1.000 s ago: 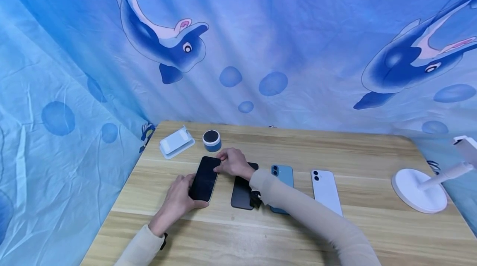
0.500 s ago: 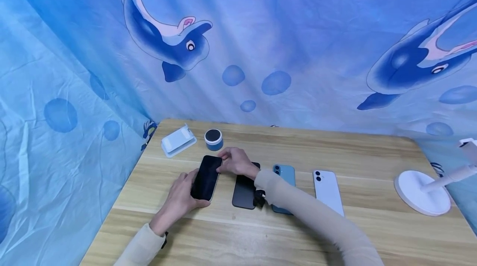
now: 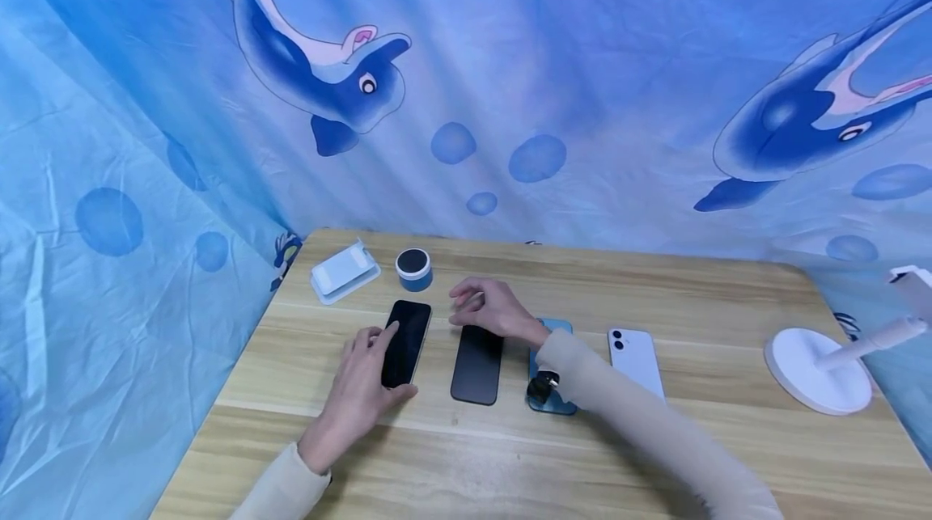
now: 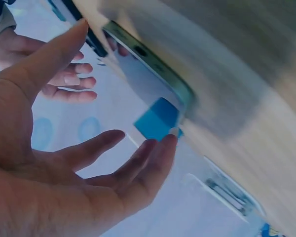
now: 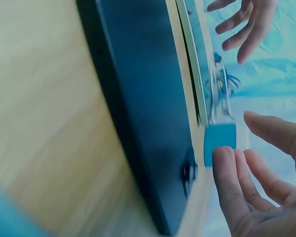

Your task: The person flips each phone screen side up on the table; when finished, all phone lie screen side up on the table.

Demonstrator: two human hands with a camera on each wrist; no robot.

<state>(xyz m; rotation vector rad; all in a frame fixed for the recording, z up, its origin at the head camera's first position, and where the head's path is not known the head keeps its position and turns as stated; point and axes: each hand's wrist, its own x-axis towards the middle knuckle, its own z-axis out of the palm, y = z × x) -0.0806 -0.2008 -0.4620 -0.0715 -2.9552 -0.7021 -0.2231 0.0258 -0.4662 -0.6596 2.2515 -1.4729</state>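
A phone with a black screen lies face up on the wooden table. My left hand is at its left side, index fingertip over the screen and thumb by the lower corner. In the left wrist view the hand has its thumb and fingers spread beside the phone's edge. My right hand hovers over the top end of a dark grey phone, which it partly hides. Its fingers are loosely bent with nothing between them, as the right wrist view also shows.
A blue phone lies partly under the right forearm, with a white phone to its right. Behind the left hand are a folded white stand and a round blue-and-white jar-like item. A white round-based stand is far right.
My right hand has come off the black-screen phone's right edge and moved right, over the dark grey phone. My left hand's fingers have loosened, with the index now over the screen.
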